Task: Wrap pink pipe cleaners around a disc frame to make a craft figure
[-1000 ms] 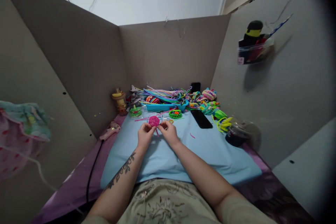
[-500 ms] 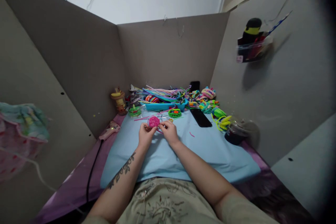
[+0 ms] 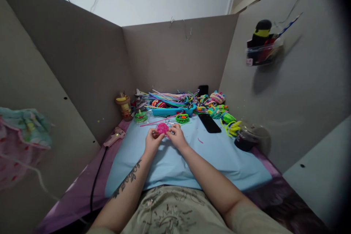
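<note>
A round, bright pink coil (image 3: 162,128), fuzzy like wound pipe cleaner, is held up over the blue cloth (image 3: 203,164). My left hand (image 3: 153,139) pinches its lower left edge between thumb and fingers. On the other side, my right hand (image 3: 176,136) pinches the lower right edge, with the thumbs close together. Just beyond lie pink pipe cleaners (image 3: 149,123) and a small green woven piece (image 3: 182,118) with orange bits. A short pink scrap (image 3: 200,140) rests to the right of my right hand.
Pipe cleaners fill a blue tray (image 3: 172,111) at the back. A black phone (image 3: 210,123) and colourful woven pieces (image 3: 216,106) lie right, near a dark tub (image 3: 245,142). At left are a cup (image 3: 124,106) and a pink glue gun (image 3: 115,137) with a cord. Grey panels (image 3: 178,55) enclose the table.
The pink coil has shifted slightly right and a little lower, still held by both hands. My right fingers have moved a little at its edge.
</note>
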`<state>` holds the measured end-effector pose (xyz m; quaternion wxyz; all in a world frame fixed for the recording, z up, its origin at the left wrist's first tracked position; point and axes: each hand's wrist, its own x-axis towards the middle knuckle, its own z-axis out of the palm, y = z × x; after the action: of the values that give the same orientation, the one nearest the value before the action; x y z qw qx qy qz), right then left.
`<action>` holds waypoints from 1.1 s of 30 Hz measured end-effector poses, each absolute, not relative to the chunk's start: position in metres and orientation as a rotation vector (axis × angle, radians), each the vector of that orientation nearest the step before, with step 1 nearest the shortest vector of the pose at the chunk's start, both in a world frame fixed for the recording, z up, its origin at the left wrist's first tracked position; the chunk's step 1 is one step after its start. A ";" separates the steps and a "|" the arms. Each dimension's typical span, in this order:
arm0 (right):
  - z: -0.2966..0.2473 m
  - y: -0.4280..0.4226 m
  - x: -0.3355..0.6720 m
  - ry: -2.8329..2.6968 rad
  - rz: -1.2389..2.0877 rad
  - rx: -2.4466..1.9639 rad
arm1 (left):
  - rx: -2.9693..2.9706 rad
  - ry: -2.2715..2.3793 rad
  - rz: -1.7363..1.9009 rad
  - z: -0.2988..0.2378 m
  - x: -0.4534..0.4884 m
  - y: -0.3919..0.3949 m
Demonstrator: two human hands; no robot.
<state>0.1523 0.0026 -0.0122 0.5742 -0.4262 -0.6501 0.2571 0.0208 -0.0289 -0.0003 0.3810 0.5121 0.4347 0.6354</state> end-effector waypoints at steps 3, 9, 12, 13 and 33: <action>-0.011 0.002 0.152 -1.565 0.565 -0.997 | 1.305 1.083 1.617 0.002 0.022 -0.031; -0.006 -0.009 0.150 -1.656 0.392 -0.994 | 1.257 1.128 1.714 0.001 0.018 -0.029; -0.007 -0.013 0.148 -1.723 0.295 -0.992 | 1.210 1.165 1.740 -0.002 0.017 -0.027; -0.008 -0.014 0.148 -1.739 0.266 -0.992 | 1.195 1.173 1.742 -0.003 0.017 -0.026; -0.002 -0.015 0.156 -1.628 -0.032 -1.031 | 1.098 1.102 1.664 -0.009 0.010 -0.017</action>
<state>0.1563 -0.0149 -0.0021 0.5707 -0.4393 -0.6936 -0.0136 0.0098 -0.0167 -0.0092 0.4187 0.4377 0.4393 0.6634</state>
